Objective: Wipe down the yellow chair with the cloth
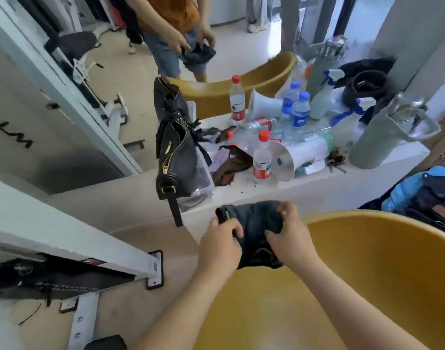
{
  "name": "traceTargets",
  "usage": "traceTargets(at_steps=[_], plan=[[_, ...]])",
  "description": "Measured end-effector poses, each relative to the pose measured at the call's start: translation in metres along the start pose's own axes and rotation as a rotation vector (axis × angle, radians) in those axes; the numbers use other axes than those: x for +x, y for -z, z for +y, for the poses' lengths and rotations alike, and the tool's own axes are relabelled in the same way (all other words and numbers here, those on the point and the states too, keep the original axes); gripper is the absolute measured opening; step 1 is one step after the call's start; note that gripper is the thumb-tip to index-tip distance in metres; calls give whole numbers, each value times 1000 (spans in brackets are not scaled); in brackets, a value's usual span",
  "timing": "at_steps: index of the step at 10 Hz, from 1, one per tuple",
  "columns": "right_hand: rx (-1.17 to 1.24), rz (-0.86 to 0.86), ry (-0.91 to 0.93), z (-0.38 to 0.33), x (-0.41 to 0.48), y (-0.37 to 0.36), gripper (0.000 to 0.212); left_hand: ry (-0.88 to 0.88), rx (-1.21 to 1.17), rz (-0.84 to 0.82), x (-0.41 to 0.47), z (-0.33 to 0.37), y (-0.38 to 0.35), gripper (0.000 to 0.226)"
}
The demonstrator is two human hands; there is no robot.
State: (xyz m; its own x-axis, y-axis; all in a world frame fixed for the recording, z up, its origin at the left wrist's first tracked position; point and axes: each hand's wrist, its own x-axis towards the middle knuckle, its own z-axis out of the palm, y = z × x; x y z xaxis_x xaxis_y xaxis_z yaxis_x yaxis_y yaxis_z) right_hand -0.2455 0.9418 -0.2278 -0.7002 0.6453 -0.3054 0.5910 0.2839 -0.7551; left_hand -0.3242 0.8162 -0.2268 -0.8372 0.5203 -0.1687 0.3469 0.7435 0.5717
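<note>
**Yellow chair below and to the right of a cloth held in two hands**

Yellow chair (367, 261) fills the lower right of the head view: its seat lies under your forearms, and its curved back rim sweeps from just beside your right hand (291, 238) out to the right edge. You hold the dark cloth (256, 228) bunched between both hands, above the near left part of the seat. Your left hand (220, 248) has its fingers curled round the cloth's left edge. Your right hand pinches the right edge, thumb and fingertips drawn together on the fabric. The cloth's long axis runs away from you, its far end towards the white ledge (279, 195) and its near hem hanging over the seat. Whether that hem touches the chair cannot be told.

The relation that governs the next move is that the chair surfaces lie down and rightward from your fingers. The right hand is the nearer one to the rim and the inner back, so it is the likelier hand to carry the cloth there. No wiping contact is evident yet, so the task reads as at its start.

Behind the cloth, the ledge holds a dark handbag (176, 152), a water bottle (261, 157) and a white megaphone (292, 155), all clear of the chair.
</note>
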Motion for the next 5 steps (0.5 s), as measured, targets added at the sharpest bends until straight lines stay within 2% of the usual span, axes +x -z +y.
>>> traceTargets(at_steps=[1, 2, 3, 4, 5], plan=[[-90, 83, 79, -6, 78, -40, 43, -38, 157, 2, 79, -22, -20, 33], [-81, 136, 131, -7, 142, -69, 42, -99, 285, -46, 135, -29, -38, 39], [-110, 182, 186, -12, 190, -91, 42, -147, 311, -69, 174, -37, -52, 62], [-197, 150, 273, -3, 218, -113, 46, -131, 335, -75, 193, -45, -60, 84], [-222, 134, 296, 17, 224, -129, 43, -200, 328, 8, 194, -50, -64, 73]])
